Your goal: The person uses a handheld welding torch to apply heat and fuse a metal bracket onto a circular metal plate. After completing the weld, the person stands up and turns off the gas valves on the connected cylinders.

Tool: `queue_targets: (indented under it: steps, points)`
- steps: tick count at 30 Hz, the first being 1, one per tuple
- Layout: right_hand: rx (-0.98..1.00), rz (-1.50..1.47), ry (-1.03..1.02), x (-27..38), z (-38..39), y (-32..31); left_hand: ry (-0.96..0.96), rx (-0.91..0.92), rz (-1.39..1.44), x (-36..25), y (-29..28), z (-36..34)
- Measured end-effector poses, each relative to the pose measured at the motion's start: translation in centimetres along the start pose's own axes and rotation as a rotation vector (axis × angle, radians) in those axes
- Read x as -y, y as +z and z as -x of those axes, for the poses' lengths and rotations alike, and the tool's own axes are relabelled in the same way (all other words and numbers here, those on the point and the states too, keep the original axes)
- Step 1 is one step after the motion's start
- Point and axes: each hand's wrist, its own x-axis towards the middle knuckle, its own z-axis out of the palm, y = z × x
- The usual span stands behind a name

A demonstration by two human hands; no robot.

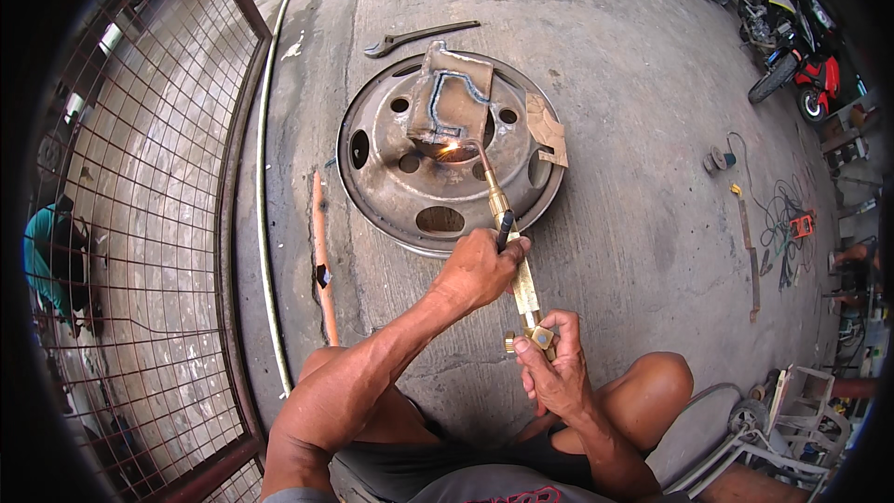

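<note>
Wrench (424,35) beyond wheel (384,194); cardboard (544,124) right of lit torch (498,199).

Metal pc (466,104) on wheel (442,186), ctr; torch (524,287) tip at pc's near edge. Wrench (424,36) on flr (633,177) behind wheel; cardboard (546,127) on wheel's R side. To L: pipe (319,233), then hose (262,177), then mesh gate (226,261). R: cables (788,207) on flr, motorbikes (796,44) farther back.

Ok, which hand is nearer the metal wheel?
Left. The left hand grips the torch by the near edge of the wheel; the right hand is farther back, at the torch's rear.
</note>
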Motion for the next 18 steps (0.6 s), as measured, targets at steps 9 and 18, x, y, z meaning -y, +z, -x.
queue_targets:
  steps: [9,18]
  points:
    - [0.002,0.024,0.014,-0.22,0.02,-0.17,0.015,0.001,0.007,0.14,0.09,-0.07]
    - [0.008,0.026,0.007,-0.22,0.1,-0.09,0.005,0.034,-0.014,-0.07,-0.25,0.15]
